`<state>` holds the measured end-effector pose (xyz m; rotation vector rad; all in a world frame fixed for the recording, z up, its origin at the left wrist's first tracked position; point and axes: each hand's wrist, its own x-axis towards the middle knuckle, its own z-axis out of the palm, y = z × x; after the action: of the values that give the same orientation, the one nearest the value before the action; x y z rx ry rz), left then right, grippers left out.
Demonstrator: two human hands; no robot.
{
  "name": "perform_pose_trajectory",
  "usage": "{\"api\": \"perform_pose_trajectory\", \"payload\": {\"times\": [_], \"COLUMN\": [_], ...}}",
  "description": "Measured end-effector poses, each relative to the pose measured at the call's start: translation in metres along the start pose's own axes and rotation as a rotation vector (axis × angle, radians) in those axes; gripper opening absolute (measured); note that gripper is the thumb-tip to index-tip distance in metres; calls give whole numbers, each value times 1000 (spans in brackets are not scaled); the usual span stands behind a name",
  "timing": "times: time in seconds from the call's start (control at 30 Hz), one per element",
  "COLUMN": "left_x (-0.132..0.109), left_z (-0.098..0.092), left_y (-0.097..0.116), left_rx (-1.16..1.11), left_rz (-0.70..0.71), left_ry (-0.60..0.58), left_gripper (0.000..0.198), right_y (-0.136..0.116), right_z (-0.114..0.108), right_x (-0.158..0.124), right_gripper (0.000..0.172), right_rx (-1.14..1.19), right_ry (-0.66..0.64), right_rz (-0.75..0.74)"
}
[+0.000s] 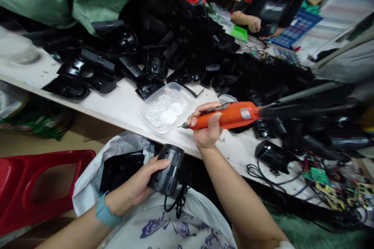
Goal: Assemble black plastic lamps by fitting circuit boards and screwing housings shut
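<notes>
My right hand is wrapped round an orange electric screwdriver, held level over the white table's front edge with its bit pointing left. My left hand grips a black cylindrical plastic housing in my lap, below the table edge; a black cable hangs from it. A clear plastic tub of small shiny screws sits on the table just left of the screwdriver tip.
Heaps of black plastic shells cover the table's back and right. A white bag of black parts lies by my left hand. Circuit boards and wires lie right. A red stool stands left. Another person's hands work far back.
</notes>
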<state>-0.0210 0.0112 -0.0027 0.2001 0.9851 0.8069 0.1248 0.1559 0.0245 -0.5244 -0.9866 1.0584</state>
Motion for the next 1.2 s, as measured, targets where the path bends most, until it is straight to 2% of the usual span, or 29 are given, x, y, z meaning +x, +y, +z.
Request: {"api": "perform_pose_trajectory", "payload": {"times": [0.07, 0.17, 0.37, 0.47, 0.6, 0.7, 0.8, 0.9, 1.0, 1.2], "left_x": [-2, -2, 3, 7, 10, 12, 11, 10, 11, 10], "left_z": [-1, 2, 2, 1, 4, 8, 15, 26, 38, 50], "left_y": [0, -1, -1, -1, -1, -1, -2, -5, -8, -10], "left_rx": [-20, -55, -89, -111, -187, -238, -248, -241, -253, -264], "left_rz": [8, 22, 24, 29, 52, 91, 112, 102, 95, 78], "left_ry": [-6, -37, -80, -48, -25, 12, 34, 25, 26, 21], "left_gripper": [39, 40, 37, 38, 43, 45, 46, 45, 42, 42], "right_y": [21, 37, 36, 15, -39, -84, -115, -129, -133, -135], "right_z": [1, 2, 2, -2, -13, -21, -24, -22, -21, -24], "right_x": [-2, -6, -6, -1, 6, 5, -8, -29, -46, -54], "right_gripper": [40, 43, 42, 42, 47, 53, 57, 57, 59, 59], "right_rx": [-15, -47, -42, -45, -48, -43, -58, -32, 11, 32], "right_ry": [17, 39, 55, 64, 84, 91, 80, 21, -21, -4], "right_rz": [26, 25, 4, -34, -58, -17, 48, 97, 109, 69]}}
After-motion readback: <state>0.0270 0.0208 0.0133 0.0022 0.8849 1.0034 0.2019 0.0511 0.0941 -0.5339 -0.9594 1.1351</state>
